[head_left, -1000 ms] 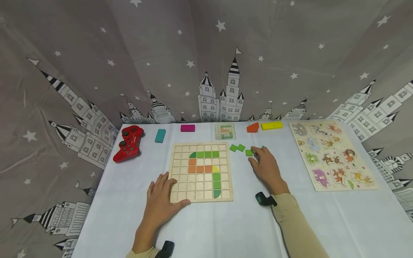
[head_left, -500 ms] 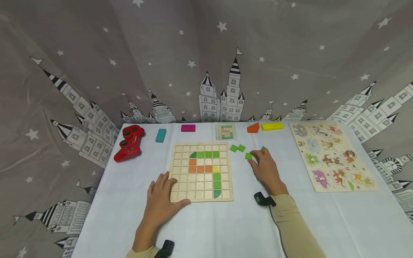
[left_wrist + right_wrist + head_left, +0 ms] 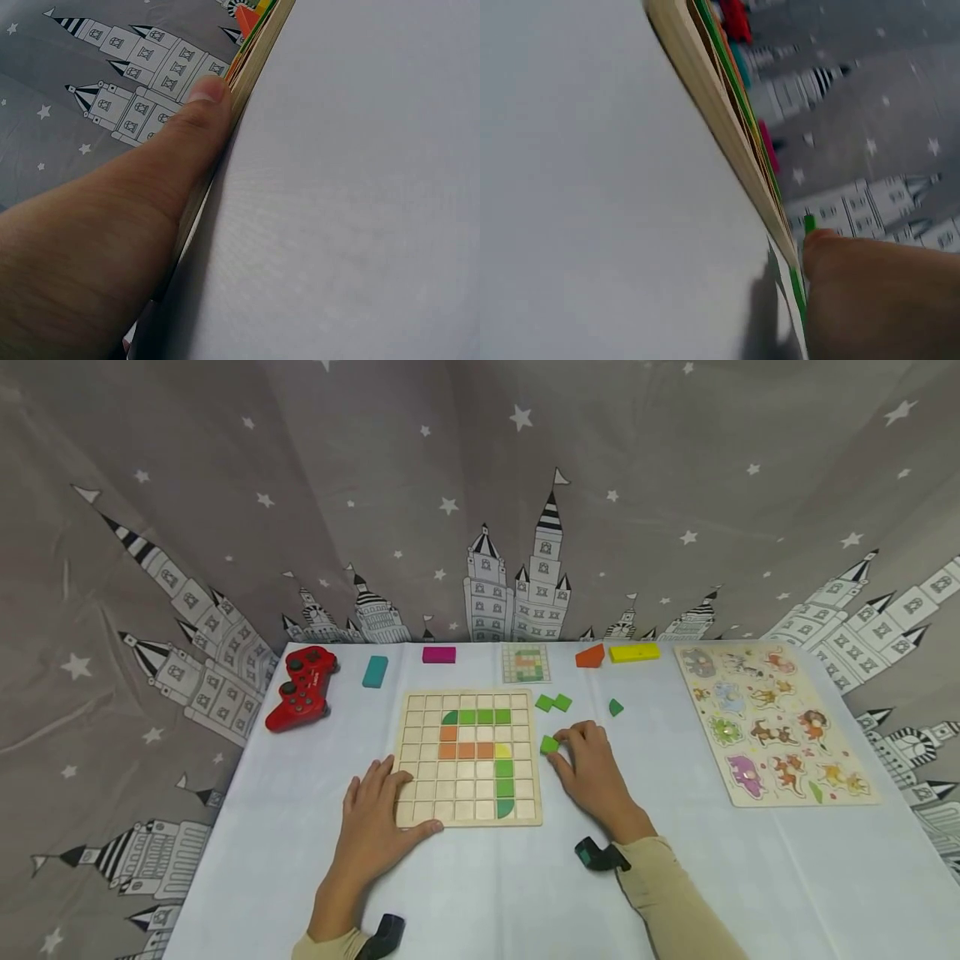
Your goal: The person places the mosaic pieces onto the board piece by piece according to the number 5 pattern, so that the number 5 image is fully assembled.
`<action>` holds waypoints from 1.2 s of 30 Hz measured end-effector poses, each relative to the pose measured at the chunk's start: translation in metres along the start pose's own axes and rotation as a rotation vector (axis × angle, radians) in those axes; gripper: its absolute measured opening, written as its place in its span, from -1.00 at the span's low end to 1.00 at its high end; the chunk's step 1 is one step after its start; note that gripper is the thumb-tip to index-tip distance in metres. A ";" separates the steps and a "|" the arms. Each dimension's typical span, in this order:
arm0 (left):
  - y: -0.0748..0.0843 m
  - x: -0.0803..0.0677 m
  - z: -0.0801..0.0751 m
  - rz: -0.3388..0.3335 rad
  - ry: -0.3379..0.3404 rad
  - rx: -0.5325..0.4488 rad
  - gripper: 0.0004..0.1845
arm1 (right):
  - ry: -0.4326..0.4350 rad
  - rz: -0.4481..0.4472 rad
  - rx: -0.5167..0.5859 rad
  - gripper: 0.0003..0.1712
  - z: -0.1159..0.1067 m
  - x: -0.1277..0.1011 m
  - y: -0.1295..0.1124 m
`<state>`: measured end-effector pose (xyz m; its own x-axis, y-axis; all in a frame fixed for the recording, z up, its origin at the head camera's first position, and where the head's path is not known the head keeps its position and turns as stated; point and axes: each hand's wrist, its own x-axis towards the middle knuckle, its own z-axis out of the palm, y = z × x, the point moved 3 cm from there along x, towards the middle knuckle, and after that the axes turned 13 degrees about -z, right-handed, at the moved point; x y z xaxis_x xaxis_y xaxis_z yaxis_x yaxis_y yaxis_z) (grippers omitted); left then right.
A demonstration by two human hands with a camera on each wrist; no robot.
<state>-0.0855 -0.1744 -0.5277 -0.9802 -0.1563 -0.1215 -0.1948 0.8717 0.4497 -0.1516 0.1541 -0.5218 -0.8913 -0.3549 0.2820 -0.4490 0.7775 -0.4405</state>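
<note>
In the head view a wooden grid board (image 3: 472,816) lies mid-table, with green, orange and yellow tiles set in a bent line. My left hand (image 3: 377,822) rests at its lower left corner, fingers on the left edge and thumb along the front edge. The left wrist view shows that thumb (image 3: 202,112) against the board's side. My right hand (image 3: 596,777) pinches a green square tile (image 3: 549,745) just off the board's right edge. In the right wrist view the tile (image 3: 809,223) shows past the fingertip. Two green squares (image 3: 552,702) and a dark green rounded piece (image 3: 616,707) lie beyond.
A small pattern card (image 3: 526,663) lies behind the board. Along the back edge are a teal block (image 3: 375,672), a magenta block (image 3: 438,655), an orange block (image 3: 590,656) and a yellow block (image 3: 634,652). A red game controller (image 3: 302,688) lies left, an animal puzzle board (image 3: 780,722) right.
My right hand has taken a green square tile and moved it left and nearer, toward the board's right edge, uncovering the dark green rounded piece. My left hand has stayed in place.
</note>
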 end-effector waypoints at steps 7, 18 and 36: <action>0.000 0.000 -0.001 0.004 0.006 0.004 -0.02 | -0.005 -0.293 0.026 -0.69 0.016 -0.012 -0.058; 0.001 0.000 -0.001 0.004 -0.001 0.007 0.00 | -0.079 -0.376 -0.105 -0.79 0.030 -0.021 -0.097; 0.000 -0.001 0.000 0.001 -0.005 0.006 0.00 | -0.138 -0.300 -0.158 -0.87 0.023 -0.017 -0.106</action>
<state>-0.0850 -0.1743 -0.5271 -0.9803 -0.1526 -0.1258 -0.1932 0.8748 0.4442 -0.0898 0.0655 -0.4999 -0.7265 -0.6377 0.2560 -0.6860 0.6949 -0.2158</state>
